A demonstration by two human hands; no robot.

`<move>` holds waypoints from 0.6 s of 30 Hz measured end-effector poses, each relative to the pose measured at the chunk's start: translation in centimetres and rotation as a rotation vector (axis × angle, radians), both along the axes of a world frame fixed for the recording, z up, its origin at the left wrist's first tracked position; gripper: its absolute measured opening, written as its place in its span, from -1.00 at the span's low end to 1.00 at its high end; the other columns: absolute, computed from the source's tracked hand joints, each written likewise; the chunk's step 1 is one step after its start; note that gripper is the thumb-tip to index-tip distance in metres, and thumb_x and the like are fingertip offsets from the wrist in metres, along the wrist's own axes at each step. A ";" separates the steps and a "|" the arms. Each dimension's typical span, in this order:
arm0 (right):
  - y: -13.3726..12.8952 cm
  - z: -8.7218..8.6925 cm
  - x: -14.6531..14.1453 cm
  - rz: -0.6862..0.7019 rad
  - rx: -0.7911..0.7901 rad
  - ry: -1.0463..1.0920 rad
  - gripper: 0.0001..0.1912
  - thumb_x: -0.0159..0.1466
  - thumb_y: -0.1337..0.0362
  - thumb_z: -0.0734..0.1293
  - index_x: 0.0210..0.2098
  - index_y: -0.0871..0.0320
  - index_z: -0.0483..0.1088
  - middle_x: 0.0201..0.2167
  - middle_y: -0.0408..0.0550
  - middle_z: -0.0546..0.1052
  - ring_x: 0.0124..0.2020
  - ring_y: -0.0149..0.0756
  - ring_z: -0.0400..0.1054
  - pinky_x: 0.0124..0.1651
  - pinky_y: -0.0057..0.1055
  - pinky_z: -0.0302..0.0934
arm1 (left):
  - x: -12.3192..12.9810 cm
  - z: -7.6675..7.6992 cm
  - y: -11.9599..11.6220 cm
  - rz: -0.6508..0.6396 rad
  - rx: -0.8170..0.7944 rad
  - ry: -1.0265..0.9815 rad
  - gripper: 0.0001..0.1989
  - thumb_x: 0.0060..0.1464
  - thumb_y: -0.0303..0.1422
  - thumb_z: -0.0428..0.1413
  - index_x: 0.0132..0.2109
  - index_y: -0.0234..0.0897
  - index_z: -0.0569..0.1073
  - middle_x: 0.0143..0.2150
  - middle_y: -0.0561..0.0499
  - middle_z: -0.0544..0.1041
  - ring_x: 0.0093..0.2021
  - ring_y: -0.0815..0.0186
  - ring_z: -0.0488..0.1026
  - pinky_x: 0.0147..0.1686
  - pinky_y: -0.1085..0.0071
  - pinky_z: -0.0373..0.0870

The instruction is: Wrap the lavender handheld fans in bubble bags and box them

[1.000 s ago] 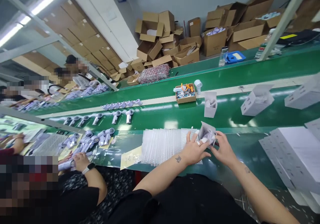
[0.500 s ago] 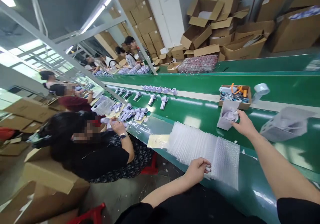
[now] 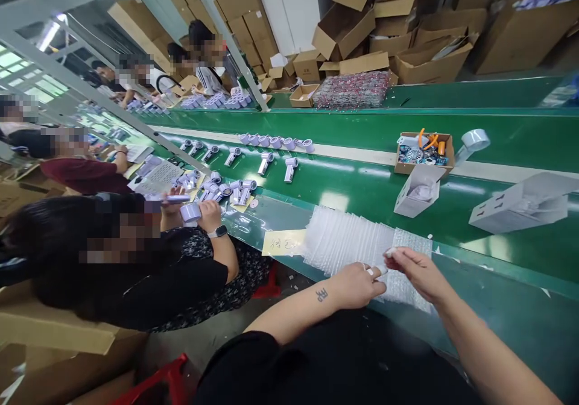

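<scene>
My left hand [image 3: 360, 285] is over the near edge of a fanned row of bubble wrap bags [image 3: 344, 239], its fingers curled, with white wrapping on some of them. Close beside it, my right hand [image 3: 417, 270] has its fingers pinched together above the right end of the row. White shows at those fingertips; I cannot make out whether it is finger wrapping or a held piece. Beyond the hands, an open white box [image 3: 404, 197] with clear plastic inside stands on the green belt. A second open white box [image 3: 493, 215] is to its right.
A carton of small parts [image 3: 404, 167] and a lilac-white handheld fan [image 3: 474, 143] are behind the boxes. More fans [image 3: 289, 170] line the belt. A yellow handwritten note [image 3: 283, 243] lies left of the bags. A co-worker [image 3: 190, 284] sits close on my left, holding a fan.
My right hand has let go of the white box and come back toward me, beside my left hand over the bags. The view has shifted, and the co-worker's hands have moved.
</scene>
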State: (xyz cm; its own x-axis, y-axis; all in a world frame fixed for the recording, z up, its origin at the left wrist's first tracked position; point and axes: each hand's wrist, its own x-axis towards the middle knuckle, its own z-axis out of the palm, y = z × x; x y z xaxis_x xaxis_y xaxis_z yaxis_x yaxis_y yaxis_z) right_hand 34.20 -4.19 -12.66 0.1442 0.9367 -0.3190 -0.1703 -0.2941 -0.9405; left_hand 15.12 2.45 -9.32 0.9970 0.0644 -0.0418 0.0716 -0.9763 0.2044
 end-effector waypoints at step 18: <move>-5.1 3.6 -0.5 0.130 0.144 -0.097 -0.57 0.24 0.03 0.20 0.05 0.03 0.28 -0.11 -0.01 0.42 -0.25 -0.29 0.33 -0.14 -0.29 0.25 | 3.4 3.0 -3.9 -0.071 0.231 0.006 -0.86 0.12 -0.50 -0.07 -0.30 -0.34 0.38 -0.41 -0.09 0.44 -0.45 0.22 0.44 -0.58 0.38 0.24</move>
